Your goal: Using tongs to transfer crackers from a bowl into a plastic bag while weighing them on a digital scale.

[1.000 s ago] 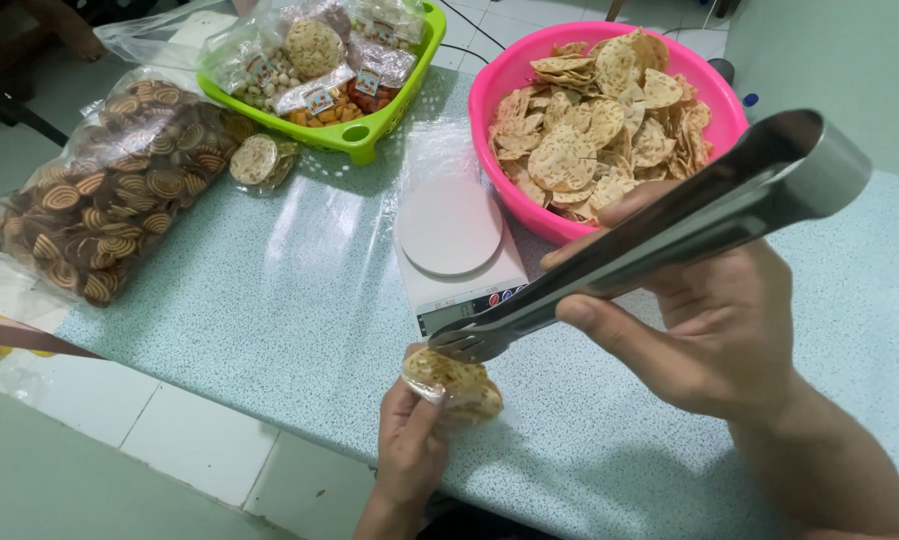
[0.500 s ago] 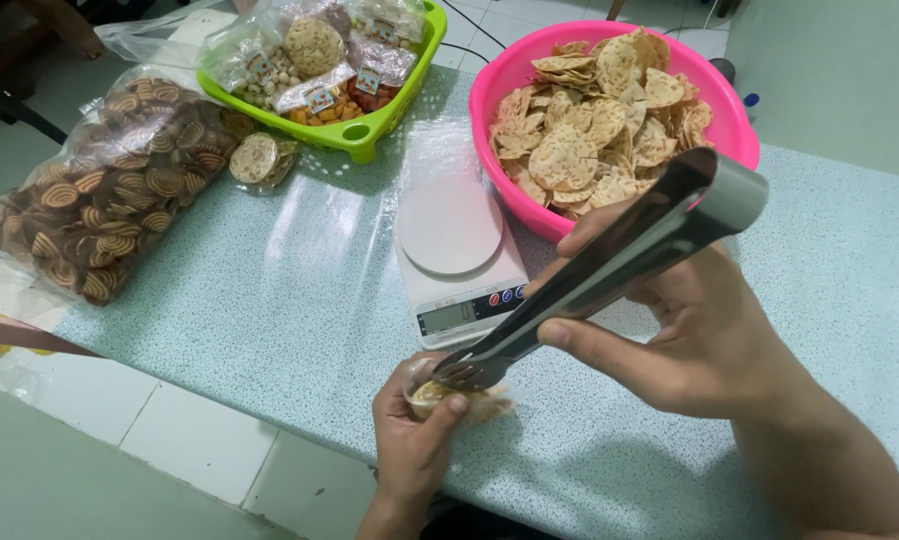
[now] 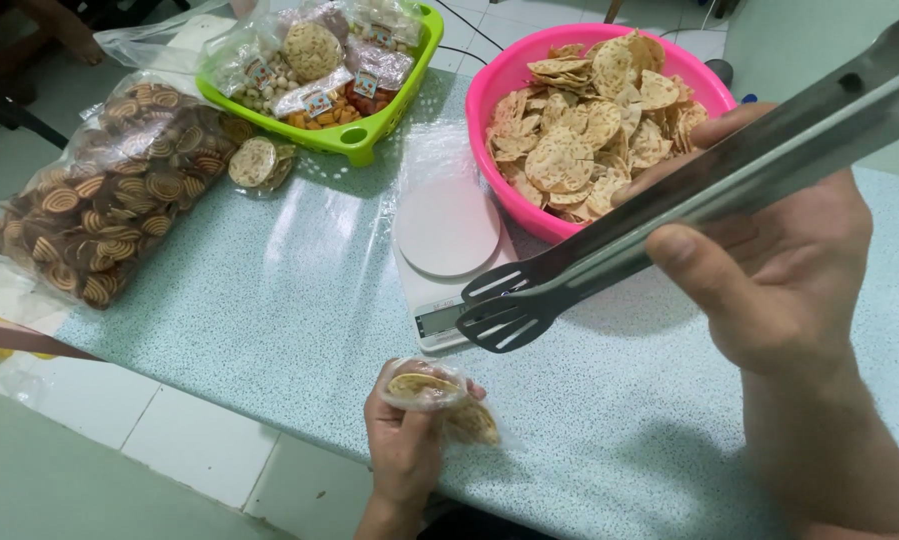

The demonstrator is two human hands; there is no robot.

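My left hand (image 3: 404, 450) holds a small clear plastic bag of round crackers (image 3: 431, 398) upright at the near edge of the counter. My right hand (image 3: 779, 270) grips long steel tongs (image 3: 669, 220), whose slotted tips hang slightly apart and empty above the bag, over the front of a white kitchen scale (image 3: 451, 245). Behind the tongs stands a pink basin (image 3: 497, 85) piled with round speckled crackers (image 3: 594, 120).
A green basket (image 3: 364, 130) of packed snacks stands at the back. A large clear bag of brown spiral cookies (image 3: 109, 200) lies at the left, with a small packed cracker bag (image 3: 257, 160) beside it. The speckled green counter (image 3: 269, 310) ends at a white tiled ledge near me.
My right hand lifted the tongs up and out of the small bag; their tips are now clear above it. My left hand lowered the bag slightly toward me.
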